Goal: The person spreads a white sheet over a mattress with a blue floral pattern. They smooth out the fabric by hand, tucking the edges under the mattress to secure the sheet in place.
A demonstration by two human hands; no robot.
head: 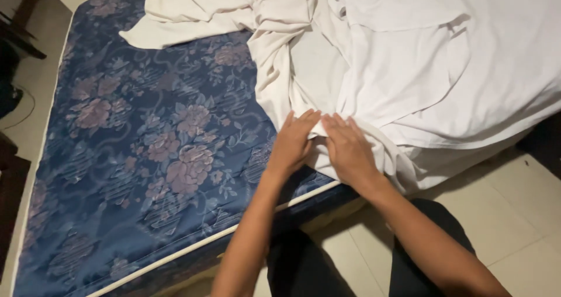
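A blue mattress with a pink flower pattern fills the left and middle. A rumpled white bed sheet covers its right part and hangs over the near edge. My left hand lies flat on the sheet's bunched edge near the mattress's front edge, fingers together and pointing away from me. My right hand rests right beside it, palm down on the same fold. Neither hand visibly grips the cloth.
Pale floor tiles lie at the lower right, with my dark trouser legs by the bed. Dark wooden furniture stands at the upper left, and a dark piece stands along the left side.
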